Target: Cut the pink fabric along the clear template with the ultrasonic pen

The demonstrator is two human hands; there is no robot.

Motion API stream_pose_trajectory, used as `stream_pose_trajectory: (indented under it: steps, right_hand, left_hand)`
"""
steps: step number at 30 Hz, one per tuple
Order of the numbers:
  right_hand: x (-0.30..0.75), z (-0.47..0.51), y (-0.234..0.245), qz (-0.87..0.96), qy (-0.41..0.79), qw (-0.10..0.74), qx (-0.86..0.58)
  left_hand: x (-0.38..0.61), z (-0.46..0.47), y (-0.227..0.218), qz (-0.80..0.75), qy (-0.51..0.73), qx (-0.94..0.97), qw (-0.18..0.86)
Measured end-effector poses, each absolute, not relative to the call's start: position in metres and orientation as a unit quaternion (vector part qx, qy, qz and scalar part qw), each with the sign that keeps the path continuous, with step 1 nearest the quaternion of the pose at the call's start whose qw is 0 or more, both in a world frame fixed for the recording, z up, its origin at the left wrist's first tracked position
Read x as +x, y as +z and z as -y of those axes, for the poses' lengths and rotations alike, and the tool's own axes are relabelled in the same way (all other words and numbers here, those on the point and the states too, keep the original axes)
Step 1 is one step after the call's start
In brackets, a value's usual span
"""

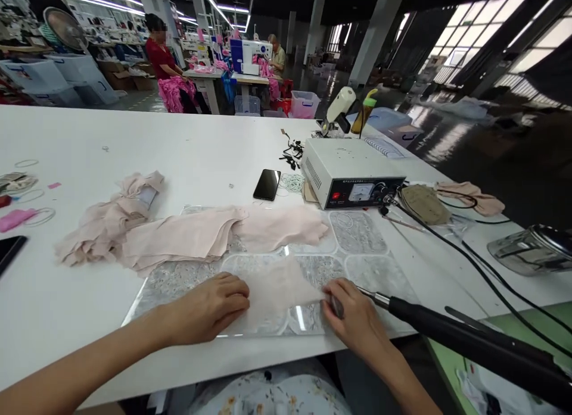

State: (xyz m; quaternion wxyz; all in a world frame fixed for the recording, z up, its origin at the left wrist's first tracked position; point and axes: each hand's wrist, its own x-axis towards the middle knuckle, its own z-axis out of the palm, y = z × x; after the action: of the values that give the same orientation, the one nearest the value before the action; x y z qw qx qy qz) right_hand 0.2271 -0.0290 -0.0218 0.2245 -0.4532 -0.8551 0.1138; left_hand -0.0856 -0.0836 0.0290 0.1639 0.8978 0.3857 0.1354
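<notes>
A thin, pale pink fabric piece (281,284) lies flat on a clear, marble-patterned mat (179,278). My left hand (212,308) has its fingers curled down at the fabric's left edge, the thumb mostly hidden. At the right corner, my right hand (351,314) is closed, its fingertips on the cloth. A small dark grey object (336,307) shows between those fingers; its kind is unclear. Close behind this hand is the metal tip of a black-handled rod tool (447,325). Beyond the piece lie layered pink fabric strips (183,239) and a single strip (281,227).
A crumpled fabric heap (107,224) sits left. Behind the mat are a phone (267,184) and a metal control box (353,171) with black cables (447,239). A shiny metal canister (531,248) stands right. Other people work at machines in the background.
</notes>
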Motion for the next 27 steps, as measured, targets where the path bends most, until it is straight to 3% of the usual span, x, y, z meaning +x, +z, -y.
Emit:
stream_pose_trajectory:
  steps: [6,18,27]
  right_hand:
    - [0.237,0.024,-0.021,0.821,0.107,0.252,-0.501]
    - [0.255,0.04,-0.025,0.778,0.117,0.299,-0.541]
    - [0.224,0.019,-0.015,0.799,0.229,0.287,-0.475]
  left_hand:
    - [-0.037,0.037,0.007,-0.257,0.103,0.956,0.094]
    - [-0.034,0.025,0.022,-0.237,0.13,0.958,0.095]
    - [-0.011,0.008,0.004,-0.194,0.163,0.965,0.072]
